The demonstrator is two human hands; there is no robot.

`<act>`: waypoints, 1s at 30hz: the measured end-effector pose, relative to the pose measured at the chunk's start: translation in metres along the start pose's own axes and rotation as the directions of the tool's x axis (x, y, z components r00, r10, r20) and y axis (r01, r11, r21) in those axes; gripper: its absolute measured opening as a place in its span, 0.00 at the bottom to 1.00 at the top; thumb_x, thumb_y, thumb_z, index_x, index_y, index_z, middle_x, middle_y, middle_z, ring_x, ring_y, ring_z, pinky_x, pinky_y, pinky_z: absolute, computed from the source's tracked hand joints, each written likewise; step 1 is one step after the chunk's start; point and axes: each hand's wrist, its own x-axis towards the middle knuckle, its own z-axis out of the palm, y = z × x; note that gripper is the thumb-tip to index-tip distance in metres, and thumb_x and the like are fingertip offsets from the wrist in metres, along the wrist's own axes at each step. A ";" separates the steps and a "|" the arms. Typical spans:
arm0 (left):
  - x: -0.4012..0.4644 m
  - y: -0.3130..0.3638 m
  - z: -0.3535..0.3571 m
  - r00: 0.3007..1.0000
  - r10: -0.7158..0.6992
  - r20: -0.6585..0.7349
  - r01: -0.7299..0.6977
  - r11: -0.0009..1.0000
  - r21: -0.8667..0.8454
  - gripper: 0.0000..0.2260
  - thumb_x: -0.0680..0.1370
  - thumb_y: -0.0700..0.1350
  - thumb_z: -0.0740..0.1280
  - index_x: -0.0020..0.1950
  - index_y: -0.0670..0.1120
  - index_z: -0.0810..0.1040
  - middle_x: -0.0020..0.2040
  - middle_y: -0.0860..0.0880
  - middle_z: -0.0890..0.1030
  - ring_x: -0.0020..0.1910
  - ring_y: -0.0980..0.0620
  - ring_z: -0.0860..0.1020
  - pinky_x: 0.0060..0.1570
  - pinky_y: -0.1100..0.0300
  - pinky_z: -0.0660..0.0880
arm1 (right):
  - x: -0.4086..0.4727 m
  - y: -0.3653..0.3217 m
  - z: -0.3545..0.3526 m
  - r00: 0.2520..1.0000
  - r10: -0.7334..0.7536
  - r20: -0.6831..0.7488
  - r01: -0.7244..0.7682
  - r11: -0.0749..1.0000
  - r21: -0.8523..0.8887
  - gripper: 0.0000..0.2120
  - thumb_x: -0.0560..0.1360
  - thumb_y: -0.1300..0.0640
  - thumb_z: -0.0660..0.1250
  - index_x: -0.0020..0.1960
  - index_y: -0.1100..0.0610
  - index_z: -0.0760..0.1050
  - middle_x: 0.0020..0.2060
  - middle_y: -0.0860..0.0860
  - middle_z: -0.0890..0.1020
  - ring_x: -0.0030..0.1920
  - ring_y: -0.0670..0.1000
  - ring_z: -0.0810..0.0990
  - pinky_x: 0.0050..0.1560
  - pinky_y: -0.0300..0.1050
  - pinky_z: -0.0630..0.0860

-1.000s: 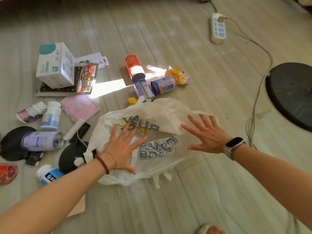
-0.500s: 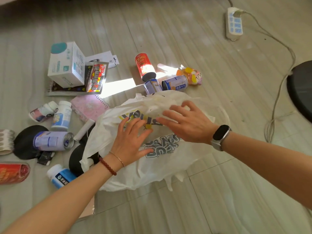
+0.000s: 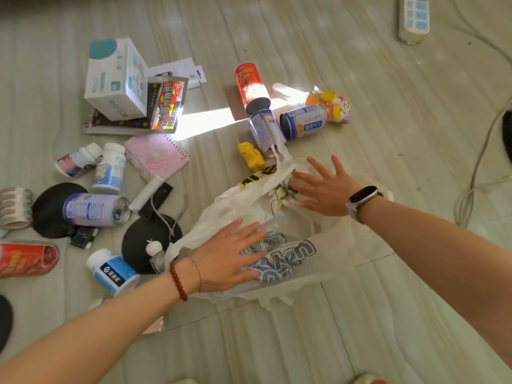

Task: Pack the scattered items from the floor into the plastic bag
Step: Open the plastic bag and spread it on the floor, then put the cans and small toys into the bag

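Observation:
A white plastic bag (image 3: 318,261) with grey and yellow print lies crumpled on the floor in the middle. My left hand (image 3: 230,259) presses flat on its near left part, fingers spread. My right hand (image 3: 324,189) rests on its far edge, fingers apart and touching the bunched plastic. Scattered items lie around: a red can (image 3: 250,85), two blue cans (image 3: 303,121), a yellow toy (image 3: 250,156), a pink notebook (image 3: 156,155), a white box (image 3: 116,79), white bottles (image 3: 109,167) and a blue-labelled bottle (image 3: 113,271).
A lying can (image 3: 95,209) rests on a black disc (image 3: 52,214) at the left; another red can (image 3: 27,259) sits at the left edge. A power strip (image 3: 414,18) and its cable (image 3: 476,173) run along the right. Bare floor lies in front.
The bag has been pushed flatter and shifted right. My right hand slid from the bag's middle to its far edge; my left hand stays pressed on the near part.

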 end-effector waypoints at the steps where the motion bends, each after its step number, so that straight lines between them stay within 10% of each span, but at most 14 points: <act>1: 0.004 0.002 -0.006 0.995 0.017 -0.101 -0.017 1.000 -0.004 0.24 0.80 0.55 0.45 0.58 0.50 0.78 0.65 0.44 0.75 0.65 0.45 0.72 0.67 0.51 0.62 | -0.004 -0.001 -0.002 0.996 -0.044 -0.081 0.047 0.998 0.038 0.29 0.76 0.38 0.41 0.74 0.46 0.53 0.76 0.47 0.52 0.75 0.59 0.43 0.69 0.70 0.44; 4: 0.024 0.007 -0.026 0.947 -0.035 -0.319 0.061 0.996 0.072 0.16 0.78 0.47 0.56 0.61 0.43 0.76 0.63 0.42 0.76 0.64 0.43 0.73 0.67 0.48 0.61 | -0.017 -0.011 -0.009 0.891 -0.137 -0.433 0.186 0.980 0.074 0.23 0.73 0.48 0.50 0.56 0.53 0.78 0.61 0.54 0.77 0.69 0.62 0.66 0.65 0.71 0.58; 7: 0.042 -0.007 -0.039 0.950 -0.241 -0.201 0.275 0.948 0.160 0.25 0.75 0.57 0.53 0.67 0.45 0.69 0.68 0.43 0.72 0.68 0.42 0.68 0.69 0.41 0.53 | -0.025 -0.018 -0.005 0.773 -0.100 -0.627 0.163 0.986 0.045 0.13 0.72 0.51 0.62 0.53 0.53 0.79 0.54 0.55 0.80 0.63 0.59 0.72 0.64 0.66 0.63; 9: 0.045 -0.022 -0.036 0.927 -0.363 -0.094 0.375 0.908 0.186 0.31 0.73 0.63 0.47 0.70 0.47 0.63 0.71 0.44 0.67 0.71 0.42 0.64 0.69 0.40 0.45 | -0.029 -0.019 0.002 0.826 -0.063 -0.561 0.142 0.985 0.100 0.21 0.73 0.47 0.65 0.63 0.54 0.73 0.62 0.57 0.76 0.68 0.58 0.69 0.69 0.62 0.56; 13: 0.038 -0.043 -0.006 0.900 -0.435 0.021 0.430 0.896 0.110 0.38 0.68 0.75 0.41 0.73 0.56 0.50 0.74 0.47 0.52 0.75 0.41 0.52 0.66 0.40 0.33 | -0.036 -0.018 0.025 0.960 -0.030 -0.278 0.090 0.975 0.205 0.47 0.65 0.24 0.40 0.75 0.53 0.42 0.75 0.52 0.47 0.74 0.53 0.39 0.72 0.59 0.37; 19: 0.024 -0.035 0.017 0.923 -0.377 0.074 0.377 0.926 0.022 0.40 0.67 0.76 0.42 0.73 0.57 0.49 0.74 0.45 0.53 0.73 0.44 0.51 0.67 0.40 0.40 | -0.047 -0.013 0.045 0.996 -0.089 -0.022 0.092 0.972 0.216 0.46 0.56 0.22 0.37 0.67 0.40 0.25 0.69 0.43 0.29 0.72 0.55 0.30 0.68 0.67 0.35; 22: 0.021 -0.035 0.013 0.923 -0.381 0.048 0.383 0.923 -0.029 0.38 0.68 0.74 0.43 0.73 0.56 0.53 0.74 0.46 0.59 0.73 0.43 0.58 0.67 0.41 0.46 | -0.048 -0.013 0.043 0.985 -0.133 -0.113 0.157 0.958 0.239 0.45 0.60 0.23 0.38 0.71 0.41 0.34 0.73 0.44 0.38 0.73 0.55 0.32 0.67 0.66 0.33; 26: 0.032 -0.045 -0.026 0.901 -0.347 -0.260 0.300 0.932 -0.204 0.23 0.73 0.60 0.57 0.61 0.48 0.73 0.55 0.46 0.80 0.52 0.45 0.79 0.52 0.53 0.73 | -0.043 -0.008 0.011 0.860 -0.009 -0.511 0.242 0.887 0.393 0.28 0.73 0.34 0.50 0.60 0.52 0.73 0.58 0.54 0.77 0.68 0.59 0.68 0.68 0.64 0.55; 30: 0.059 -0.068 -0.063 0.873 -0.312 -0.375 0.258 0.948 -0.188 0.17 0.73 0.52 0.58 0.56 0.45 0.75 0.52 0.45 0.80 0.48 0.46 0.78 0.44 0.56 0.74 | -0.009 0.008 -0.034 0.804 0.204 -0.558 0.108 0.873 0.475 0.18 0.75 0.49 0.60 0.61 0.57 0.70 0.59 0.56 0.74 0.62 0.58 0.72 0.64 0.53 0.65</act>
